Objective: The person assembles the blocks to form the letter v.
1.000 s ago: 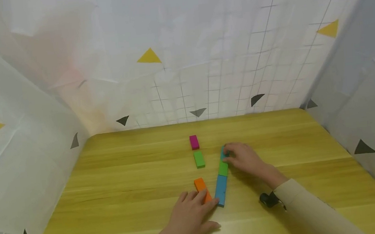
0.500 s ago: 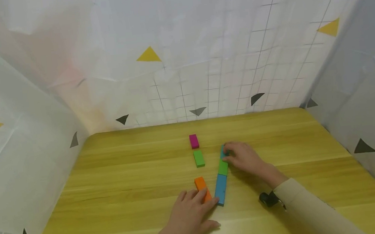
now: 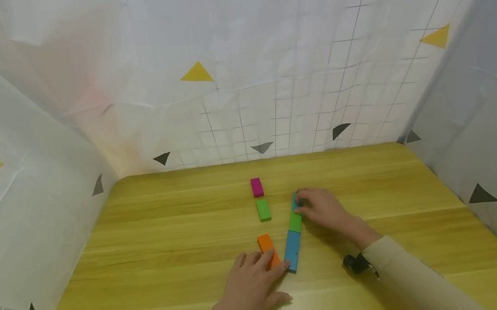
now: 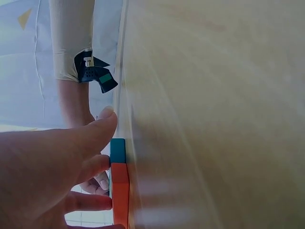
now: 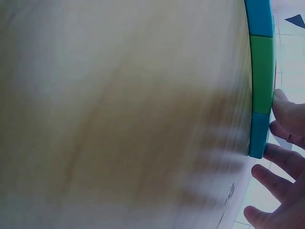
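Observation:
My left hand lies over the near end of an orange block, fingers outstretched. Its index fingertip touches the near end of a long blue block, and its thumb sticks out to the side. A green block and a smaller blue block continue the row end to end. At the far end, my right hand has thumb and index finger bent around the smaller blue block, partly covering it; its other fingers are spread in the right wrist view. The orange block lies at a slant beside the row.
A separate green block and a magenta block lie left of the row, farther back. They rest on a wooden table with pale sheets hung around it. A black wrist device shows at the right cuff.

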### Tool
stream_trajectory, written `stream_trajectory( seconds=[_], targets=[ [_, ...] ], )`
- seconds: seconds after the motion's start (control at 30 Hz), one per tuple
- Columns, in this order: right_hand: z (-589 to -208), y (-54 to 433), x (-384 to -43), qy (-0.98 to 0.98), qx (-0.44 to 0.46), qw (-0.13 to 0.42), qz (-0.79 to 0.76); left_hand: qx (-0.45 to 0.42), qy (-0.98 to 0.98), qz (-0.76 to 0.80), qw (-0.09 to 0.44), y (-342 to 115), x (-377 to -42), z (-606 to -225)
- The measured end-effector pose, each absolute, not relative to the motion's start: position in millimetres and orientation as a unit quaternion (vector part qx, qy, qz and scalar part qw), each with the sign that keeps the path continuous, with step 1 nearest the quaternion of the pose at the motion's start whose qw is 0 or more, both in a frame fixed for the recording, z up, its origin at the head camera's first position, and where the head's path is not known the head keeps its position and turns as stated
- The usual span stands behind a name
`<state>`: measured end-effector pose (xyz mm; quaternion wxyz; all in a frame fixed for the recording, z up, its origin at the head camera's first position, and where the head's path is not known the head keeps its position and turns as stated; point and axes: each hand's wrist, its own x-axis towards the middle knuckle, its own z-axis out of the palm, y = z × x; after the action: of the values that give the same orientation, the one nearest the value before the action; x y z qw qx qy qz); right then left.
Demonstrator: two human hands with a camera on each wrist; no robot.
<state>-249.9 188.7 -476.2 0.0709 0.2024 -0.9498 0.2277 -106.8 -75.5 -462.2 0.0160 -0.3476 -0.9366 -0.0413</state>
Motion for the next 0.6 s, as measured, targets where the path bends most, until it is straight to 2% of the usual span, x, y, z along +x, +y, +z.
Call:
stream_trajectory(
  seconds=[0.6],
  targets=[
    [-479.7,186.6,-253.5,-0.946,0.211,0.073,0.235,-0.345,-0.937,-0.041,0.014,-76.1,-107.8,-463.0]
  ],
)
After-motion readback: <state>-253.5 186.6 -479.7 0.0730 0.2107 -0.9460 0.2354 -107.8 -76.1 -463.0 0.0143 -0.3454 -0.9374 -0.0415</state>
